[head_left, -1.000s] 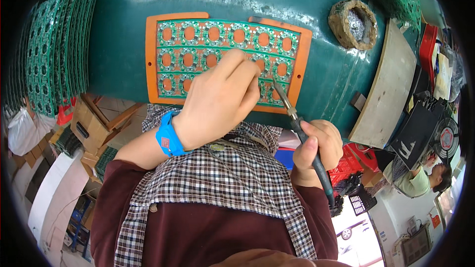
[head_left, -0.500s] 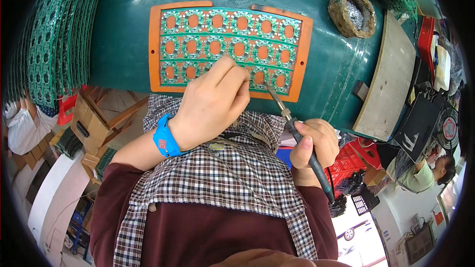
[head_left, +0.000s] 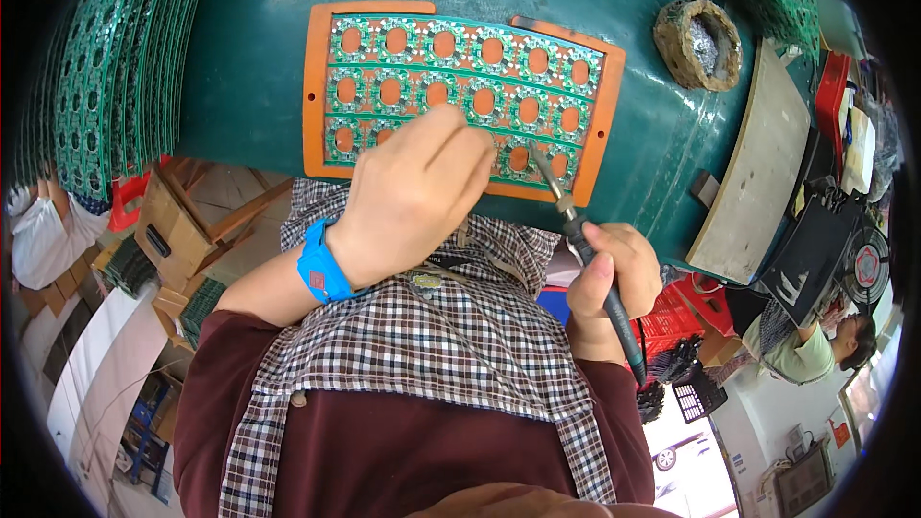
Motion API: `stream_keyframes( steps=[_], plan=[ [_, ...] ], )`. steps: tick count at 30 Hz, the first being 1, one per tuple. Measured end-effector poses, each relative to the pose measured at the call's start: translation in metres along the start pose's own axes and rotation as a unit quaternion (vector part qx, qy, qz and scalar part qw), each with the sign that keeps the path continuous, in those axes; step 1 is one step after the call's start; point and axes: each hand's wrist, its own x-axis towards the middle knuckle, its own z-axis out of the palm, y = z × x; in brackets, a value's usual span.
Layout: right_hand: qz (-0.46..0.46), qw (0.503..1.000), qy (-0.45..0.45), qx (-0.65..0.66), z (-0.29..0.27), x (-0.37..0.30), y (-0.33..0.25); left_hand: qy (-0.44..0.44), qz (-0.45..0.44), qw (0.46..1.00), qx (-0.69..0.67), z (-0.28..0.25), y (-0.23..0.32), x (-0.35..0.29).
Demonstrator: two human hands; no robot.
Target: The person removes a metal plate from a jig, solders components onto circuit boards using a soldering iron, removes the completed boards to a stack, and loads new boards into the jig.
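Circuit board panel (head_left: 460,86): lying flat in orange frame (head_left: 316,129) on green tabletop (head_left: 249,86), just beyond checked apron (head_left: 413,345). Face up, three rows of units with rounded cut-outs. Middle of bottom row covered by left hand (head_left: 408,197), back up, with blue wristband (head_left: 321,264). Left fingers (head_left: 467,152) bent and close together over the panel, tips mostly hidden; can't tell whether pinching anything. In right hand (head_left: 622,269): soldering iron (head_left: 573,224), pinched by its dark handle between thumb and fingers. Slants up-left, metal tip over right end of bottom row; can't tell if touching. Off frame's upper right: rough brown bowl (head_left: 676,53), silvery stuff inside. Farther right: flat wooden board (head_left: 753,173). Far left: close-packed green boards (head_left: 120,77).
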Motion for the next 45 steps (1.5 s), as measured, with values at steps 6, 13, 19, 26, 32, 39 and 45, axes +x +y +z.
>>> stream_keyframes(
  steps=[6,13,19,26,32,39,45],
  plan=[
    [-0.007,0.999,-0.034,0.009,0.010,0.019,0.007,0.027,0.005,1.000,-0.007,0.015,-0.010,0.013],
    [-0.014,0.999,-0.031,0.005,0.009,0.021,0.011,-0.018,0.017,0.999,0.028,0.006,-0.010,0.019],
    [0.030,0.999,-0.022,0.001,0.016,0.039,0.015,0.066,0.002,0.997,0.038,0.014,-0.023,0.039],
    [0.023,0.999,-0.041,-0.006,0.020,0.045,0.017,0.027,0.007,1.000,0.014,0.016,-0.023,0.044],
    [-0.003,0.999,-0.030,-0.012,0.017,0.050,0.016,0.040,-0.061,0.997,0.019,0.006,-0.020,0.050],
    [-0.006,0.998,-0.054,-0.024,0.032,0.058,0.012,0.035,-0.028,0.999,0.005,0.013,-0.030,0.052],
    [-0.018,0.999,-0.041,-0.020,0.020,0.045,0.008,0.025,-0.028,0.999,-0.018,0.006,-0.024,0.043]
  ],
)
